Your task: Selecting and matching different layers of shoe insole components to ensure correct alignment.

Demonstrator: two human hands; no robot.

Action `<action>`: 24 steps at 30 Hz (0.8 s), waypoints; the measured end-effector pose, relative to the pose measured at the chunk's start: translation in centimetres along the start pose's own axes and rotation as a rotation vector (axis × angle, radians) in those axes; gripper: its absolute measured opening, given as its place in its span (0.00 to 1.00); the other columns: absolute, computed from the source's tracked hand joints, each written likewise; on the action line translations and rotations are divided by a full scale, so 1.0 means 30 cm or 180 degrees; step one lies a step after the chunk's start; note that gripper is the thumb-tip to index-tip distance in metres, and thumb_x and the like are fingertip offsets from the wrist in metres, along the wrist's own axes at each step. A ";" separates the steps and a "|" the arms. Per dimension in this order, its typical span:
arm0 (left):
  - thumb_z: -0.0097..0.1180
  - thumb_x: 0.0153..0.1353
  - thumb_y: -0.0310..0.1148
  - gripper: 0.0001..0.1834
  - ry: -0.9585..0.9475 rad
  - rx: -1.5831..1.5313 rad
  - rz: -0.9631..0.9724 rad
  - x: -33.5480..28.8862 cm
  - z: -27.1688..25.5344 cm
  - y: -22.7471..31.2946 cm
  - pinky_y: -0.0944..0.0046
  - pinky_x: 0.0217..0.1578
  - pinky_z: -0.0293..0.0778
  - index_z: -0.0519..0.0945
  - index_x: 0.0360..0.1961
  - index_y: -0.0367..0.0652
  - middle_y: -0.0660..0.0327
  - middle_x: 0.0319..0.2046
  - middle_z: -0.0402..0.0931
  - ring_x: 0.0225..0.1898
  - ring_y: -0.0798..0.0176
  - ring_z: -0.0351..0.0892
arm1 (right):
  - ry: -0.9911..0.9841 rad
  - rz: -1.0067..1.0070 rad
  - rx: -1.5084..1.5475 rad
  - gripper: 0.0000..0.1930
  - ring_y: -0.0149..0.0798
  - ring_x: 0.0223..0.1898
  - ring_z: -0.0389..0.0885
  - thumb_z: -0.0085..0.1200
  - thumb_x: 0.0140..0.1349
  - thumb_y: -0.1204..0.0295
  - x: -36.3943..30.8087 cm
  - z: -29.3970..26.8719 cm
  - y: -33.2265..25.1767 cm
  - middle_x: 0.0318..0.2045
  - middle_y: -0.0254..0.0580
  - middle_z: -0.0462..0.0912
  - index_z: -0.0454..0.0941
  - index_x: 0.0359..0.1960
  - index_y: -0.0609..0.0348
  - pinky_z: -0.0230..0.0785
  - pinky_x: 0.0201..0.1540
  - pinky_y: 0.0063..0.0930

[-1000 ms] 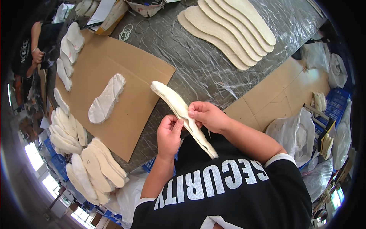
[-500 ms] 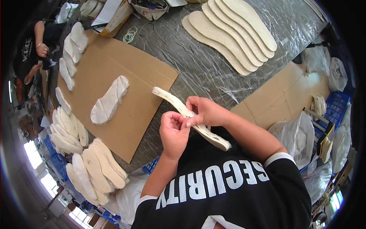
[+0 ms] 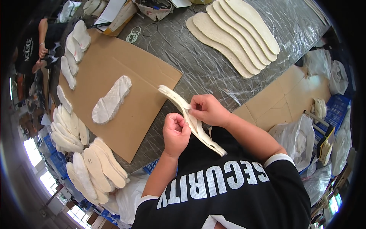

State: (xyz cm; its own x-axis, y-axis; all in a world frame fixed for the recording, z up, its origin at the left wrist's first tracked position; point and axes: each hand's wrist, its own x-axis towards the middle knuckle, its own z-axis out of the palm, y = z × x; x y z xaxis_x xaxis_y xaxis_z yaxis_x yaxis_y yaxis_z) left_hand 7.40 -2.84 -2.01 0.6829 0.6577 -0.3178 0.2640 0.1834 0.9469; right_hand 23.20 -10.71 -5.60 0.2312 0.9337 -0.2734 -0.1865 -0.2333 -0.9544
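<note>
Between my hands a cream fleece insole [image 3: 172, 95] is held edge-on, slanting from the cardboard side down toward my shirt. My left hand [image 3: 176, 134] pinches its near edge at mid-length. A little farther up, my right hand [image 3: 209, 110] pinches the opposite edge between thumb and fingers. Around the grips the layers stand apart, leaving a gap that runs toward the lower end. On the brown cardboard sheet [image 3: 145, 87] to the left lies a single whitish insole [image 3: 111, 100], wrinkled on top.
Several large cream insoles [image 3: 232, 38] lie fanned on the plastic-covered table [image 3: 167, 45] at the far right. Piles of smaller insoles [image 3: 97, 168] line the left edge. Rubber bands [image 3: 133, 35] lie near a box. Another person [image 3: 32, 49] stands at far left. Plastic bags [image 3: 293, 137] hang right.
My hands have moved apart along the insole, the right one farther up and away. The insole's layers now gape more widely, and its lower end has twisted edge-on.
</note>
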 end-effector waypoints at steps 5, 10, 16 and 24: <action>0.53 0.58 0.15 0.11 0.0376 0.0053 -0.0046 -0.030 0.014 -0.011 0.78 0.28 0.67 0.69 0.39 0.40 0.68 0.29 0.66 0.28 0.79 0.66 | 0.0904 0.0190 -0.0338 0.04 0.26 0.25 0.70 0.56 0.54 0.79 -0.018 0.052 0.018 0.21 0.33 0.73 0.73 0.28 0.63 0.64 0.26 0.25; 0.51 0.60 0.15 0.11 0.0132 0.0130 0.0200 -0.040 0.014 -0.003 0.78 0.31 0.68 0.70 0.42 0.39 0.68 0.30 0.66 0.29 0.79 0.67 | 0.0077 -0.0566 -0.0411 0.14 0.27 0.35 0.74 0.55 0.61 0.74 -0.010 0.027 -0.045 0.32 0.35 0.77 0.72 0.48 0.62 0.69 0.39 0.25; 0.58 0.60 0.23 0.14 -0.0823 -0.0439 -0.0238 -0.084 -0.022 0.028 0.63 0.40 0.72 0.73 0.48 0.38 0.62 0.33 0.72 0.34 0.66 0.73 | -0.0764 0.0380 0.0851 0.08 0.22 0.35 0.72 0.56 0.67 0.70 -0.013 -0.016 0.041 0.32 0.29 0.78 0.74 0.39 0.62 0.68 0.39 0.20; 0.69 0.39 0.28 0.13 -0.1480 0.2845 0.2367 -0.003 -0.047 0.164 0.55 0.46 0.62 0.82 0.29 0.49 0.69 0.34 0.75 0.40 0.59 0.71 | -0.0843 0.0609 0.0591 0.07 0.23 0.28 0.68 0.57 0.64 0.69 -0.053 0.028 0.028 0.23 0.29 0.76 0.77 0.31 0.59 0.65 0.31 0.23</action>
State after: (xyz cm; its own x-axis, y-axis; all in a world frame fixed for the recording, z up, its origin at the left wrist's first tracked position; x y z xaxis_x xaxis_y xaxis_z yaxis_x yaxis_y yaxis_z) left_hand 7.67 -0.96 2.74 0.9922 0.0358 0.1198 -0.0433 -0.8004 0.5979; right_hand 21.87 -12.17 -5.87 -0.0750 0.9216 -0.3809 -0.3780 -0.3797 -0.8443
